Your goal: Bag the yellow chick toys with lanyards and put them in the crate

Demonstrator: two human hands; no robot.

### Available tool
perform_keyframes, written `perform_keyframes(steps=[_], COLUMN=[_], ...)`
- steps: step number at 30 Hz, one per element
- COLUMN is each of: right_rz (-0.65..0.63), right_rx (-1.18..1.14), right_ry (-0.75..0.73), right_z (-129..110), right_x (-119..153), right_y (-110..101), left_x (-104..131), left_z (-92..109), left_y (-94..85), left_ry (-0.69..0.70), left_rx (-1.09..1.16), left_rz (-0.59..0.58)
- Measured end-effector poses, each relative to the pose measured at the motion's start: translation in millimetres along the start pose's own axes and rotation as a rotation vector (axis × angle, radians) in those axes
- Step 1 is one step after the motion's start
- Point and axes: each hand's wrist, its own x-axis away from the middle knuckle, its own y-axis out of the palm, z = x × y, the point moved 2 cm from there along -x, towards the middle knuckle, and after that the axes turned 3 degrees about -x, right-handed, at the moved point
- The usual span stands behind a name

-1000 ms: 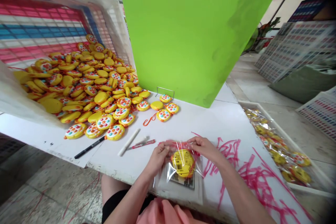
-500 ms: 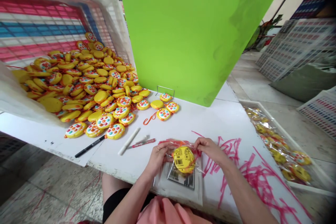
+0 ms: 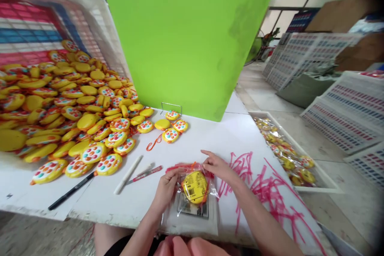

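A yellow rounded toy (image 3: 196, 187) lies in a clear plastic bag (image 3: 212, 192), its back up, showing dark print and a barcode. An orange-red cord shows near the bag's top. My left hand (image 3: 166, 188) is closed on the bag's left edge, finger and thumb together. At the top right corner my right hand (image 3: 218, 167) touches the bag, index finger stretched out away from it and the other fingers bent. Under the bag is a dark-framed flat piece (image 3: 192, 209) on a stack of clear bags (image 3: 210, 224).
Yellow toys (image 3: 87, 122) with coloured buttons spill from a lined crate at left. A black marker (image 3: 72, 191), white pen (image 3: 128, 175) and red pen (image 3: 147, 174) lie nearby. A green board (image 3: 186, 40) stands behind. Pink strips (image 3: 264, 186) lie right; a tray (image 3: 325, 186) holds bagged toys.
The view has swung right and things appear further left. My right hand's index finger has stretched out from its pinch at the bag. The toy sits slightly tilted now.
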Motion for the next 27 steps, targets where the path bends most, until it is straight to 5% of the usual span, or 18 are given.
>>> perform_keyframes(steps=[12, 20, 27], right_rz=[-0.057, -0.066, -0.063], right_rx=[-0.132, -0.085, -0.007], right_ry=[0.074, 0.137, 0.168], right_z=[18.8, 8.4, 4.2], right_x=[4.3, 11.1, 8.8], right_y=[-12.0, -16.2, 1.2], left_x=[4.7, 3.9, 3.7], left_z=[-3.4, -4.9, -9.8], left_y=[-1.7, 1.3, 2.9], left_ry=[-0.037, -0.049, -0.019], left_rx=[0.19, 0.216, 0.143], left_rz=[0.062, 0.024, 0.081])
